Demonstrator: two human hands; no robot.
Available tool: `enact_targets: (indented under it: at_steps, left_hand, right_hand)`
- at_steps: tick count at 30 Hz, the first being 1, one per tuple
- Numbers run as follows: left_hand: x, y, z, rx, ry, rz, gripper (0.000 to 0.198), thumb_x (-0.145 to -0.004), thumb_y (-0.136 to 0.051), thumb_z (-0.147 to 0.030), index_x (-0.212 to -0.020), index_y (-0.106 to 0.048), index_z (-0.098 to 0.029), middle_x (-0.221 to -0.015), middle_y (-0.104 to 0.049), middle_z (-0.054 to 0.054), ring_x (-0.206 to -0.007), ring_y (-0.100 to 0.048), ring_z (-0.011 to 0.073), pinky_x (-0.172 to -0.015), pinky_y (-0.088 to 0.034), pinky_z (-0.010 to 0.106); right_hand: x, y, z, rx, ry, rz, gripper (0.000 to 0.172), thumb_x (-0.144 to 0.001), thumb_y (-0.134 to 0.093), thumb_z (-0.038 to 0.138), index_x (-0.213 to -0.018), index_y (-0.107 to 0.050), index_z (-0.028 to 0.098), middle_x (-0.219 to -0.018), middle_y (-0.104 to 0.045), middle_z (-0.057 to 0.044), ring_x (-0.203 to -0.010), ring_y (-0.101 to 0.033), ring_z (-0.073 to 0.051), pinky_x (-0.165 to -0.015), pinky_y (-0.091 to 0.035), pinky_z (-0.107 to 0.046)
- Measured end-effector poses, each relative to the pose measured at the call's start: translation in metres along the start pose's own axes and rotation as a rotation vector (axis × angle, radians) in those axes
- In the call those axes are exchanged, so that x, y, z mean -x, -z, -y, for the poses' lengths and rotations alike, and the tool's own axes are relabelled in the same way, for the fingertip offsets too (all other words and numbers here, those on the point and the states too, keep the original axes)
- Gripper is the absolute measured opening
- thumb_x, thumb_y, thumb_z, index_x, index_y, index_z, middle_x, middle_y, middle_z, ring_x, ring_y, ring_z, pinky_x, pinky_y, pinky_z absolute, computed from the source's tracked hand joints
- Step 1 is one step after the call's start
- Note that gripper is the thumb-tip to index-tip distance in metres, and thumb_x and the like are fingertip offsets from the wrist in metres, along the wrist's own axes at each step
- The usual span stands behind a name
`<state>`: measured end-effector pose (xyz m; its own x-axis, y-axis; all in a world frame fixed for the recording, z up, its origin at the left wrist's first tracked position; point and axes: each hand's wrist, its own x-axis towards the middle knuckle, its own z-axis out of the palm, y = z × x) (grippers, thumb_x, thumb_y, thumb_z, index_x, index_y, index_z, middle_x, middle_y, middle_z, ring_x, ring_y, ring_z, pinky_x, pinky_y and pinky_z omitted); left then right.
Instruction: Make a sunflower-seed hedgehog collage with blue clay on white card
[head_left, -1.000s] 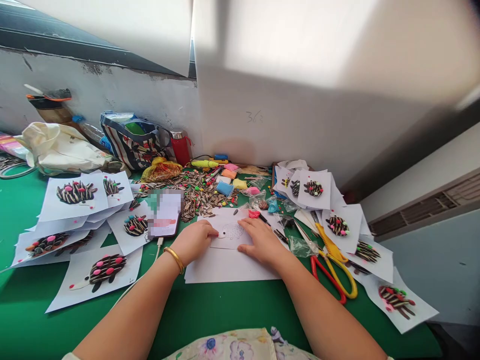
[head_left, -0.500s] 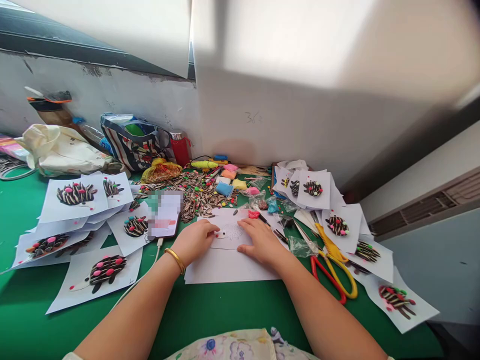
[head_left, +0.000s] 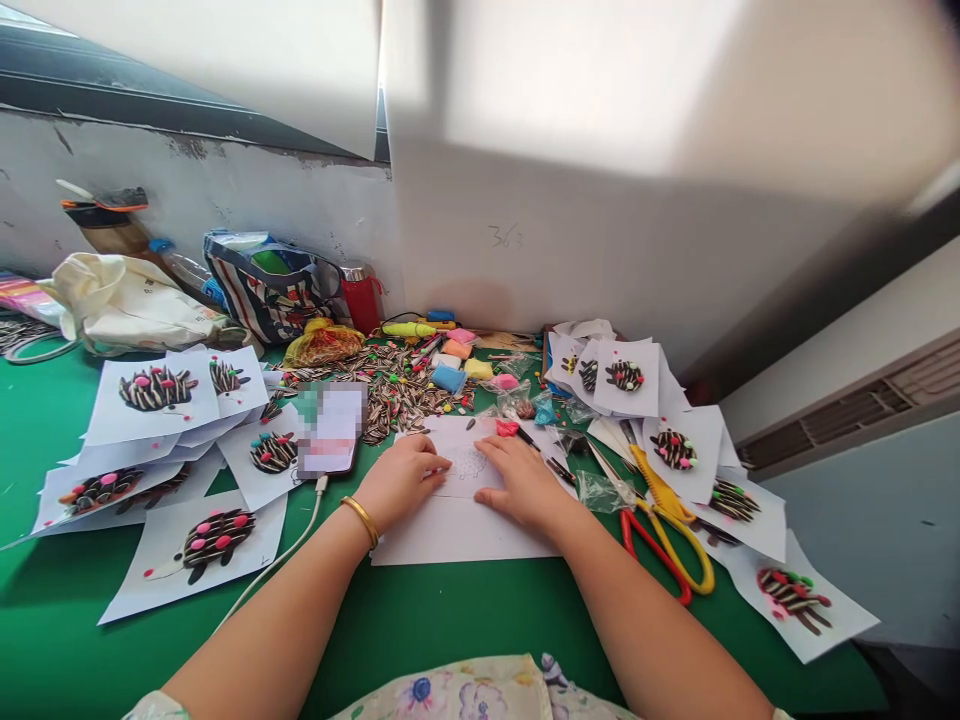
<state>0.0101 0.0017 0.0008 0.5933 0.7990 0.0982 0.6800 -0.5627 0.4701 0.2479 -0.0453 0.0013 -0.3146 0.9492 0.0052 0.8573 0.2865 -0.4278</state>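
At the frame's centre, the left hand (head_left: 405, 484), fingers bent, any grip impossible to tell, has slid rightward over the dotted drawing's (head_left: 469, 464) left end, suggesting close work there, while the flattened right hand (head_left: 519, 486) steadies the paper (head_left: 469, 535).

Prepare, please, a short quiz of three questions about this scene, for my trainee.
1. What lies between the left hand and the right hand? A) scissors; B) a small drawing; C) a gold bracelet.
2. True or false: the red flask stands beyond the scattered striped seeds.
3. Fill in the colour: the cable plugged into the phone is ____.

Key: 1 B; 2 true; 3 white.
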Motion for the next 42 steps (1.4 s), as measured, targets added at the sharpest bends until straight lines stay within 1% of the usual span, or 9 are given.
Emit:
enact_targets:
  at_steps: [6, 12, 15, 18, 20, 27, 34, 37, 42]
  left_hand:
    - [0.0, 0.001, -0.002, -0.003, 0.031, -0.028, 0.034, -0.084, -0.063, -0.03, -0.117, -0.069, -0.026, -0.113, -0.062, 0.008, -0.105, -0.058, 0.0237, -0.097, -0.046, 0.037]
    - [-0.001, -0.001, -0.007, -0.032, -0.107, -0.064, 0.044, -0.077, -0.072, -0.029, -0.121, -0.065, -0.026, -0.128, -0.06, 0.007, -0.122, -0.05, 0.0272, -0.109, -0.038, 0.044]
    - [0.0, -0.001, -0.009, -0.035, -0.107, -0.021, 0.056, -0.074, -0.075, -0.031, -0.128, -0.06, -0.026, -0.133, -0.059, 0.007, -0.126, -0.049, 0.0277, -0.111, -0.036, 0.045]
    - [0.0, -0.002, -0.009, -0.035, -0.081, 0.003, 0.06, -0.074, -0.076, -0.03, -0.131, -0.057, -0.026, -0.134, -0.058, 0.008, -0.126, -0.05, 0.0272, -0.11, -0.037, 0.044]
    - [0.0, -0.002, -0.009, -0.037, -0.064, 0.0, 0.063, -0.074, -0.076, -0.03, -0.133, -0.055, -0.026, -0.135, -0.058, 0.008, -0.125, -0.05, 0.0274, -0.109, -0.038, 0.043]
    - [-0.001, -0.003, -0.008, -0.024, -0.033, 0.004, 0.069, -0.072, -0.077, -0.032, -0.136, -0.052, -0.024, -0.137, -0.056, 0.01, -0.126, -0.05, 0.0285, -0.109, -0.037, 0.043]
    - [-0.001, -0.003, -0.005, -0.005, -0.014, 0.009, 0.075, -0.071, -0.077, -0.03, -0.14, -0.048, -0.026, -0.139, -0.055, 0.008, -0.128, -0.049, 0.028, -0.11, -0.036, 0.041]
    - [-0.002, -0.002, -0.005, 0.005, -0.025, 0.014, 0.075, -0.071, -0.077, -0.029, -0.14, -0.048, -0.025, -0.139, -0.055, 0.008, -0.127, -0.05, 0.0278, -0.11, -0.037, 0.041]
    - [-0.003, -0.002, -0.007, 0.036, -0.067, -0.093, 0.06, -0.074, -0.075, -0.033, -0.131, -0.057, -0.024, -0.13, -0.061, 0.008, -0.121, -0.055, 0.0275, -0.106, -0.042, 0.041]
  right_hand:
    - [0.001, 0.0, 0.001, -0.001, -0.001, -0.008, 0.075, -0.077, -0.073, 0.044, -0.144, -0.044, 0.025, -0.147, -0.044, -0.008, -0.136, -0.035, -0.027, -0.112, -0.027, -0.043]
    - [0.001, 0.0, -0.002, -0.002, 0.04, -0.026, 0.074, -0.075, -0.074, 0.047, -0.141, -0.046, 0.026, -0.142, -0.049, -0.007, -0.132, -0.04, -0.028, -0.109, -0.031, -0.044]
    - [-0.002, 0.002, -0.007, 0.001, 0.043, -0.111, 0.059, -0.082, -0.068, 0.047, -0.134, -0.054, 0.025, -0.134, -0.056, -0.007, -0.126, -0.045, -0.026, -0.106, -0.034, -0.042]
    - [-0.006, 0.006, -0.016, 0.079, -0.088, -0.291, 0.038, -0.088, -0.061, 0.041, -0.122, -0.062, 0.023, -0.124, -0.06, -0.009, -0.117, -0.049, -0.027, -0.101, -0.037, -0.041]
    - [-0.009, 0.007, -0.021, 0.151, -0.191, -0.373, 0.031, -0.089, -0.06, 0.039, -0.116, -0.065, 0.023, -0.117, -0.06, -0.01, -0.11, -0.049, -0.028, -0.097, -0.037, -0.043]
    - [-0.018, 0.006, -0.024, 0.245, -0.263, -0.364, 0.022, -0.088, -0.06, 0.04, -0.101, -0.068, 0.025, -0.11, -0.058, -0.01, -0.106, -0.045, -0.029, -0.095, -0.035, -0.046]
    - [-0.013, 0.008, -0.018, 0.181, -0.195, -0.432, 0.016, -0.088, -0.056, 0.029, -0.099, -0.065, 0.023, -0.116, -0.06, -0.009, -0.11, -0.047, -0.027, -0.096, -0.033, -0.043]
    - [-0.012, 0.007, -0.019, 0.097, -0.142, -0.45, 0.014, -0.087, -0.055, 0.024, -0.098, -0.062, 0.021, -0.107, -0.063, -0.008, -0.103, -0.052, -0.025, -0.092, -0.036, -0.038]
    - [-0.015, 0.003, -0.02, -0.133, 0.033, -0.525, 0.015, -0.082, -0.053, 0.014, -0.094, -0.058, 0.021, -0.096, -0.062, -0.006, -0.093, -0.056, -0.021, -0.083, -0.043, -0.032]
